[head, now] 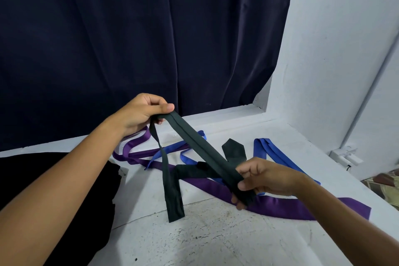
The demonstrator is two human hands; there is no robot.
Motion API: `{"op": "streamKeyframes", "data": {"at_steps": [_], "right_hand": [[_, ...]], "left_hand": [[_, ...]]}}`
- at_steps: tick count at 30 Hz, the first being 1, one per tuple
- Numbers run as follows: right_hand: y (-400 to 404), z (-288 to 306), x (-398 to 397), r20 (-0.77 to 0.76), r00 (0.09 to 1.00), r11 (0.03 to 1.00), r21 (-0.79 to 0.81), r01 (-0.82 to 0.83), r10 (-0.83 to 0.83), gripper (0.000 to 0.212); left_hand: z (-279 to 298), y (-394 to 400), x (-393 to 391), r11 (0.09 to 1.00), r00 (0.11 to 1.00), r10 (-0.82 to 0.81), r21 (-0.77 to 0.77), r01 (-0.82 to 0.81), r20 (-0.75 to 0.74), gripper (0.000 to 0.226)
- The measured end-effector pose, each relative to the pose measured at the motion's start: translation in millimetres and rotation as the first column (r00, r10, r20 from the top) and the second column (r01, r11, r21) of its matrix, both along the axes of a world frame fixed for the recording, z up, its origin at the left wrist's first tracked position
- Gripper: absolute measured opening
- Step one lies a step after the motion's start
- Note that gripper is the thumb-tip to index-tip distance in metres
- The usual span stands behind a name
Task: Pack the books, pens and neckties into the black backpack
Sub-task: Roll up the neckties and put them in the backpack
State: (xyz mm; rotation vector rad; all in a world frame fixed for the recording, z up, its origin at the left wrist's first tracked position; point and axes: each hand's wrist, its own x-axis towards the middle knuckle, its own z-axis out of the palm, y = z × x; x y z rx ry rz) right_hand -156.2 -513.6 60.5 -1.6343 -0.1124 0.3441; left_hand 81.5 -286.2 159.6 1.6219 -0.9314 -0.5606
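Stretching between both grips, the black necktie (pixel 203 147) is pinched by left hand (pixel 138 112) and right hand (pixel 263 179).

Left arm: bare forearm reaches from the lower left up toward the middle of the view.
Left hand (pixel 141 112): raised, fingers curled, thumb pressed forward in a pinch.
Right arm: bare forearm enters from the lower right corner, angled up and left.
Right hand (pixel 262 180): lower than the left, nearer the camera, fingers curled, thumb laid across in a grip.
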Motion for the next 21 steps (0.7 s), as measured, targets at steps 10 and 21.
{"op": "streamKeyframes", "data": {"at_steps": [10,21], "right_hand": [[27,82,18,0.103,0.941,0.807,0.550,0.215,-0.322,0.025],[21,120,31,0.102,0.873,0.744,0.577,0.338,-0.476,0.025]], "left_hand": [[-61,-34,-57,0.965,0.965,-0.257,-0.067,0.254,-0.049,0.049],[-74,-73,-124,0.970,0.972,-0.014,-0.239,-0.044,-0.236,0.011]]}}
